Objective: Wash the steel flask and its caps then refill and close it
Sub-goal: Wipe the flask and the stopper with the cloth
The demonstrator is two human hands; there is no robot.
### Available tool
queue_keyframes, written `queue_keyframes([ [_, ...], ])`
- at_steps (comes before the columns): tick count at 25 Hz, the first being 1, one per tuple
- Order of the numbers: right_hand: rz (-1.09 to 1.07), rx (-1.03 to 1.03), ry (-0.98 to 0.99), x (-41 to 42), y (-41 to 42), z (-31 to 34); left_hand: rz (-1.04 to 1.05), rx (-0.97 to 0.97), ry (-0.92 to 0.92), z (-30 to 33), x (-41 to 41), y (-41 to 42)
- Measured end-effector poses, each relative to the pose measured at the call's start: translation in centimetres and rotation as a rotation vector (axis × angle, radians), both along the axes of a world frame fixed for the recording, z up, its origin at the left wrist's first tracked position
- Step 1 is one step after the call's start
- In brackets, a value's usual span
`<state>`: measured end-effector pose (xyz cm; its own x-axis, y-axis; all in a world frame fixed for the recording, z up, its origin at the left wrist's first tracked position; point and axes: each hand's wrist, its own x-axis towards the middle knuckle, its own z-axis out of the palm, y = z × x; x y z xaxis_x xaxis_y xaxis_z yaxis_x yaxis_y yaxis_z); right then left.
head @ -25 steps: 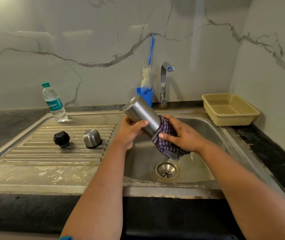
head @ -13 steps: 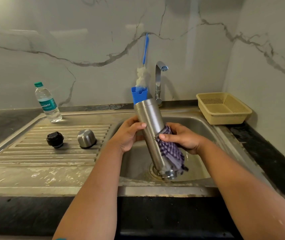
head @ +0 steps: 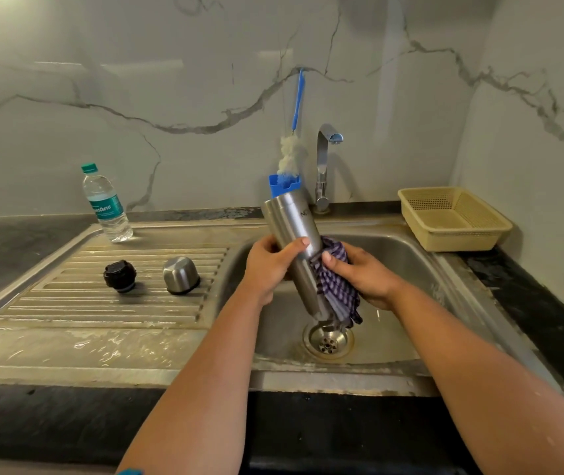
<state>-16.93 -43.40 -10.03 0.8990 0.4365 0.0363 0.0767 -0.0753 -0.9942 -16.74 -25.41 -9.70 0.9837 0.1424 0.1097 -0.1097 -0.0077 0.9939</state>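
Steel flask [head: 296, 248] hung mouth-down over the sink [head: 410, 255]; my left hand [head: 268, 265] clasped it, my right hand [head: 359, 272] wiped with the checked cloth [head: 337, 289]. Refilling came next, I judged.

Two caps [head: 150, 276] on the drainboard [head: 68, 303]; tap [head: 325, 166] overhangs the basin.

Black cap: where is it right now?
In the head view, the black cap sits on the ribbed draining board left of the sink basin, just left of the steel cap and apart from it.
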Motion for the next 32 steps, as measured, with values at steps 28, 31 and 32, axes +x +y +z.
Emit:
queue_keyframes([
  [28,-0.172,0.342,0.224,-4.7,26.1,4.5,0.426,0.611,-0.007,9.8,-7.8,35.3],
  [31,-0.185,0.308,0.218,-4.5,27.4,3.7,0.428,0.523,0.04,8.7,-7.0,37.9],
  [32,-0.186,0.303,0.214,-4.3,27.7,3.5,0.421,0.535,0.042,8.2,-6.7,38.4],
])
